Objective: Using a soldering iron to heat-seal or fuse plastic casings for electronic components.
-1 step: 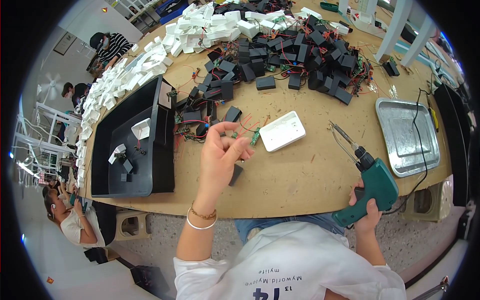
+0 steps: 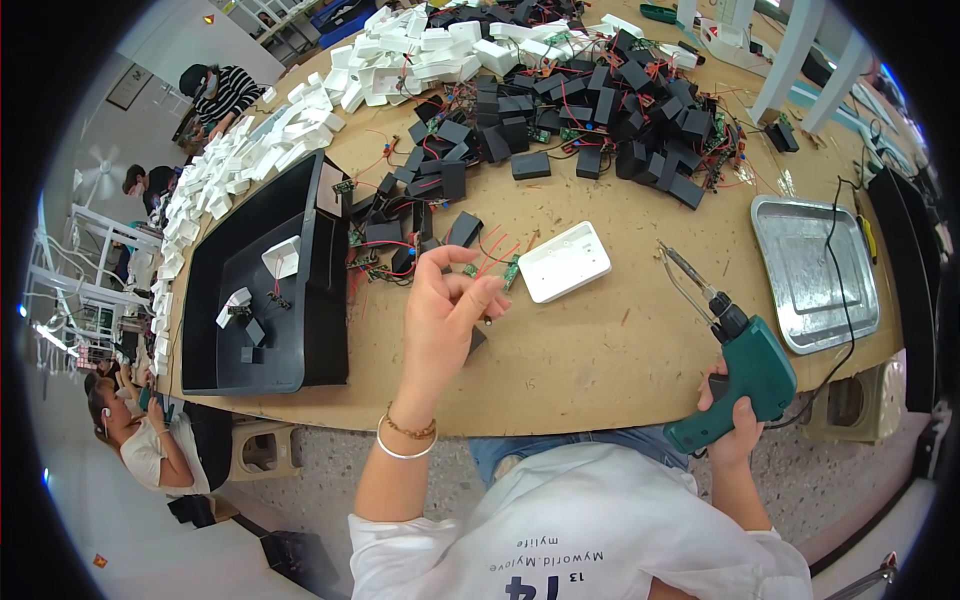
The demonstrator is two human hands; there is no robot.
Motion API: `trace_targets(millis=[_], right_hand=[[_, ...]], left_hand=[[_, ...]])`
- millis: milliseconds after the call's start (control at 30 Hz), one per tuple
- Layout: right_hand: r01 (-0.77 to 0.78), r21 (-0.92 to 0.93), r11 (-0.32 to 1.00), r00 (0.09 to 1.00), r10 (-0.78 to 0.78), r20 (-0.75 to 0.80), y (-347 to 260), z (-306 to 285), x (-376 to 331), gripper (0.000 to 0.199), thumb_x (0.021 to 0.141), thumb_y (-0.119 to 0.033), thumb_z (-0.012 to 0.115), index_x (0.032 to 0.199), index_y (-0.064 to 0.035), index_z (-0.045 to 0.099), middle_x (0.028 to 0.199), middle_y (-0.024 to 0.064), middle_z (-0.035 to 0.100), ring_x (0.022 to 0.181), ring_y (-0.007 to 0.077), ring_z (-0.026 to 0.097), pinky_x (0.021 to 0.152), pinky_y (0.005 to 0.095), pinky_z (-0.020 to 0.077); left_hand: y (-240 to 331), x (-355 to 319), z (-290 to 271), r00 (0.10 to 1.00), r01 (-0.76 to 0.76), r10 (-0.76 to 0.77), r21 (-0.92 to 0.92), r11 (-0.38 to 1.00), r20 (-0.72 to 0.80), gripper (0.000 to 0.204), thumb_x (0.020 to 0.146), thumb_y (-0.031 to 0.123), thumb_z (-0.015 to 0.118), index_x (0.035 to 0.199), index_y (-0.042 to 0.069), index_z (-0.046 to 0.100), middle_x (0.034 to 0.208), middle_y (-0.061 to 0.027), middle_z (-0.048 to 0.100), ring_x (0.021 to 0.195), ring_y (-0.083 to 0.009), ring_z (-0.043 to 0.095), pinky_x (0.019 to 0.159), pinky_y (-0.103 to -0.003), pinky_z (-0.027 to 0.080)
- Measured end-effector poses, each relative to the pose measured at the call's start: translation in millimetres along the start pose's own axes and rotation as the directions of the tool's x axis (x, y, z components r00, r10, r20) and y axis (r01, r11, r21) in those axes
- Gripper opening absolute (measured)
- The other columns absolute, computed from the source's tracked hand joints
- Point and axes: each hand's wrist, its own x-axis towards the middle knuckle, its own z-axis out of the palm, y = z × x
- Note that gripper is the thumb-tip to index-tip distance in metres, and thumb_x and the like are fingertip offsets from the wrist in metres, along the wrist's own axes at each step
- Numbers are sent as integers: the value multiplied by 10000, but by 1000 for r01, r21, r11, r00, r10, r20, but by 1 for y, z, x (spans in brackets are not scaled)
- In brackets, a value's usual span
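My left hand (image 2: 448, 300) is raised over the table with its thumb and fingers pinched together. What it pinches is mostly hidden; a small dark tip (image 2: 487, 321) pokes out below the fingers. Close beyond the fingertips lie red wires (image 2: 492, 250) and a small green circuit board (image 2: 511, 272). Right of them rests a white plastic housing (image 2: 566, 264), its hollow side up. A black box-shaped part (image 2: 477, 343) shows partly under my left hand. My right hand (image 2: 738, 425) grips a green soldering gun (image 2: 752, 375), its metal tip and feed tube pointing away over the table.
Black boxes with wired boards (image 2: 600, 110) are heaped at the far side, beside piled white housings (image 2: 400, 60). A black bin (image 2: 322, 300) with a few parts stands at left. A metal tray (image 2: 785, 330) and power cord (image 2: 832, 240) lie at right. Other people sit at far left.
My left hand has shifted very slightly to the right, covering more of the black part below it. The soldering gun and my right hand have not moved.
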Motion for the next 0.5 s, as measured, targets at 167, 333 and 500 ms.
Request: trace_targets(millis=[167,333,500], right_hand=[[-10,8,1000,1000,10,12,-1,-1,1,581,855,-416,561,1143,81,471,1020,137,527,663,150,535,585,258,422],[1,14,1000,999,-1,-40,-1,-1,0,573,853,-412,563,1136,78,475,1015,138,526,663,149,540,586,255,424],[-19,-9,1000,1000,19,6,-7,-1,0,565,849,-426,559,1105,73,499,946,131,549,657,155,543,590,261,423]], left_hand=[[-7,3,9,999,-31,30,-27,999,-38,217,927,119,565,1058,-38,491,690,-51,612,684,-123,619,659,-235,493],[-7,7,12,999,19,-15,-90,996,37,208,932,162,571,997,-33,544,693,-33,611,677,-108,613,644,-224,483],[-7,6,13,998,28,-22,-113,993,51,190,932,149,568,1005,-26,552,684,-23,597,653,-98,594,612,-217,464]])
